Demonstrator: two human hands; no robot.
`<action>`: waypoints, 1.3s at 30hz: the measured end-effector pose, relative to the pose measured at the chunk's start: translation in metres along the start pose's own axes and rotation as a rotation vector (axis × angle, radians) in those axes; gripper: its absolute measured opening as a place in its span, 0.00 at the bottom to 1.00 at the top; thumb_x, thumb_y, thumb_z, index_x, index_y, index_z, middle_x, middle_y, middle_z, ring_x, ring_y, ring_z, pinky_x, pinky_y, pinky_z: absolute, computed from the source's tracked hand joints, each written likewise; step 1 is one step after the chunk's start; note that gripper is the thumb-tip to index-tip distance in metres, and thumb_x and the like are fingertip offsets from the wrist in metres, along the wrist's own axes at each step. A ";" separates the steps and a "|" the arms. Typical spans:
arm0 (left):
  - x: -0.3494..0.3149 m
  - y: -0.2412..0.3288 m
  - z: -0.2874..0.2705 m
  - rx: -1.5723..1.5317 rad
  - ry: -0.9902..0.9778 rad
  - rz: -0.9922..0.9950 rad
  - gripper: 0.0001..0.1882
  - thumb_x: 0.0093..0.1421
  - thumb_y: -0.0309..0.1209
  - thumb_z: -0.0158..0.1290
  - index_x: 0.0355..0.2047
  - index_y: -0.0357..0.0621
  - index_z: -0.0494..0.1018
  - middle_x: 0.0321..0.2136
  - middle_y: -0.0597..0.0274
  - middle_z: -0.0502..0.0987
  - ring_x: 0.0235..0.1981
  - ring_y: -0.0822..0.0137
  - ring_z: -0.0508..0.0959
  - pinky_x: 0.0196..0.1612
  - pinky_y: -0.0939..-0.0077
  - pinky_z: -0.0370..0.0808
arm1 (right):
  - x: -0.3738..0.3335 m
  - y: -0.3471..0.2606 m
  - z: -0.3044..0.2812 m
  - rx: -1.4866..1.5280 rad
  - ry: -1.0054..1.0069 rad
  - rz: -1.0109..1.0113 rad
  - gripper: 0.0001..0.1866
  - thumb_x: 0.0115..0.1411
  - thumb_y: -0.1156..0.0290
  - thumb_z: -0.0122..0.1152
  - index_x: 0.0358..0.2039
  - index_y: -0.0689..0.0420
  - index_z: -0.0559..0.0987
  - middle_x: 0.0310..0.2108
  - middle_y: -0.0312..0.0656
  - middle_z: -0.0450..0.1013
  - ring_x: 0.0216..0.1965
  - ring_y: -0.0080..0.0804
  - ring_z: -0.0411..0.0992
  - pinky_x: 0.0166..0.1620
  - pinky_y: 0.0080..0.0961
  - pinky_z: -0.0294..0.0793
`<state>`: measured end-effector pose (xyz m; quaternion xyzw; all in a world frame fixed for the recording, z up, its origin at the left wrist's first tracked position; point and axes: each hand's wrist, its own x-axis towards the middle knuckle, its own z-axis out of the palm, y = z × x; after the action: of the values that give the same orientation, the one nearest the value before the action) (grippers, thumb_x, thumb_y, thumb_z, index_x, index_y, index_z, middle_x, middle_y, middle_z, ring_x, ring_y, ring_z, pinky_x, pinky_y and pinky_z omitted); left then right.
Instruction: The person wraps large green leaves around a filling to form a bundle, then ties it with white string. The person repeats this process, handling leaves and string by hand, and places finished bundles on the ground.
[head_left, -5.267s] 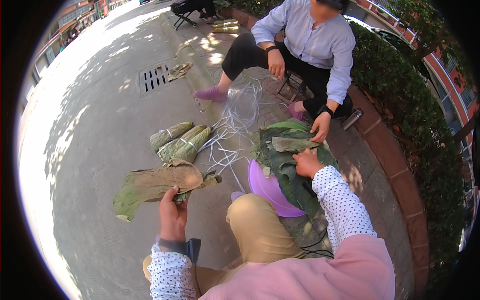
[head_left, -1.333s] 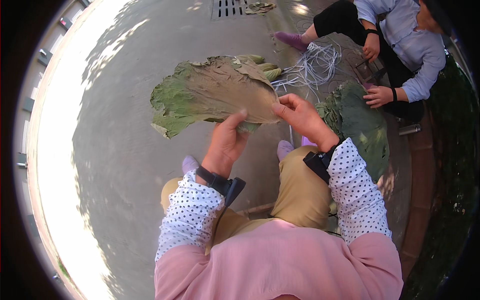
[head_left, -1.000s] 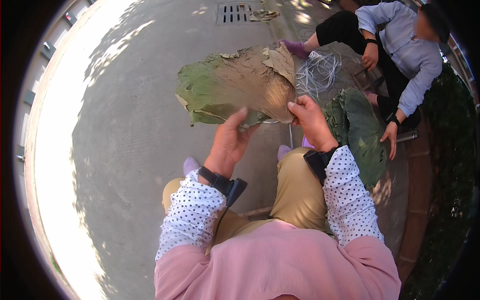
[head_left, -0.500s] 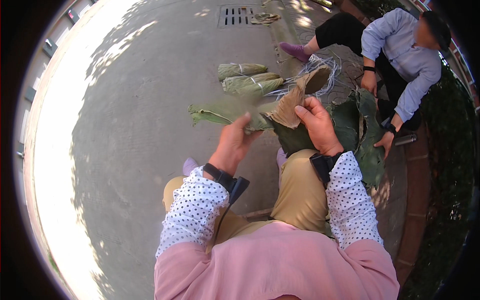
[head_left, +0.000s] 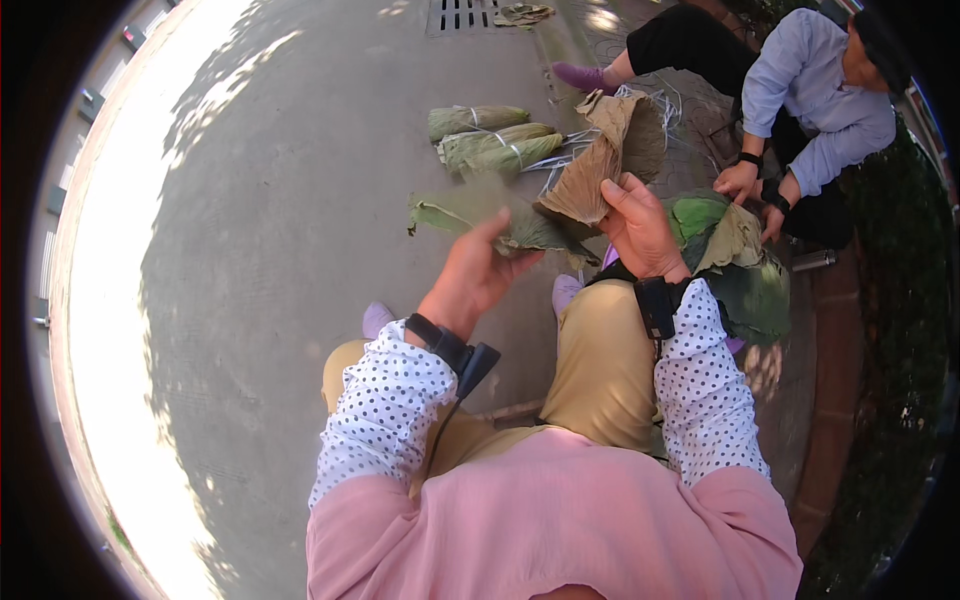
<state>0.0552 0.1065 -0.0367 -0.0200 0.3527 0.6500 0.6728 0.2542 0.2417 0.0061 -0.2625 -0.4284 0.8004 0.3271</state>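
My left hand (head_left: 478, 265) grips a greyish-green dried lotus leaf (head_left: 450, 212), thumb on top and fingers partly hidden beneath it. The upper part of this leaf is smeared by motion. My right hand (head_left: 640, 228) is closed on a brown, wrinkled dried lotus leaf (head_left: 582, 180), pinching its edge between thumb and fingers. The brown leaf rises away from me in folds and meets the green one between my hands. Beyond them, rolled leaf bundles (head_left: 500, 150) tied with white string lie on the pavement.
At the right a seated person (head_left: 825, 100) handles green leaves (head_left: 755, 290) with both hands, close to my right forearm. White plastic string (head_left: 668, 105) lies tangled behind the brown leaf. A drain grate (head_left: 465, 15) and a loose dry leaf (head_left: 523, 14) are farther off.
The brown leaf has swung more upright and my left hand has shifted slightly right. The other person's hands have drawn closer together, and their leaves now show brighter green and tan faces.
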 end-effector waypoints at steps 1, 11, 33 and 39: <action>0.000 0.000 0.000 0.009 0.014 0.010 0.18 0.74 0.36 0.51 0.58 0.37 0.71 0.54 0.51 0.80 0.55 0.51 0.80 0.60 0.49 0.79 | 0.000 0.003 -0.006 0.017 0.000 -0.006 0.11 0.74 0.71 0.55 0.54 0.60 0.75 0.53 0.41 0.77 0.54 0.32 0.76 0.62 0.36 0.73; 0.000 -0.003 0.000 0.004 -0.079 -0.040 0.25 0.75 0.44 0.50 0.61 0.37 0.69 0.57 0.52 0.78 0.56 0.54 0.80 0.62 0.51 0.78 | -0.004 0.008 0.000 0.122 -0.212 -0.063 0.17 0.74 0.72 0.54 0.60 0.60 0.72 0.58 0.43 0.76 0.59 0.35 0.74 0.65 0.38 0.71; 0.010 -0.004 -0.002 -0.115 0.013 0.165 0.18 0.69 0.32 0.60 0.56 0.41 0.71 0.51 0.55 0.79 0.49 0.56 0.81 0.56 0.55 0.81 | -0.013 0.006 -0.008 -0.211 -0.066 0.136 0.18 0.72 0.69 0.56 0.60 0.59 0.73 0.54 0.41 0.78 0.52 0.32 0.78 0.54 0.35 0.79; 0.012 -0.009 -0.007 -0.065 -0.041 -0.009 0.23 0.71 0.42 0.59 0.58 0.42 0.71 0.54 0.53 0.77 0.53 0.53 0.79 0.58 0.55 0.79 | -0.012 0.007 0.004 -0.080 -0.073 -0.023 0.19 0.71 0.74 0.56 0.61 0.59 0.74 0.56 0.40 0.76 0.55 0.32 0.76 0.57 0.35 0.77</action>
<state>0.0590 0.1123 -0.0516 -0.0300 0.3174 0.6582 0.6820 0.2571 0.2277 0.0040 -0.2411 -0.4744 0.7879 0.3097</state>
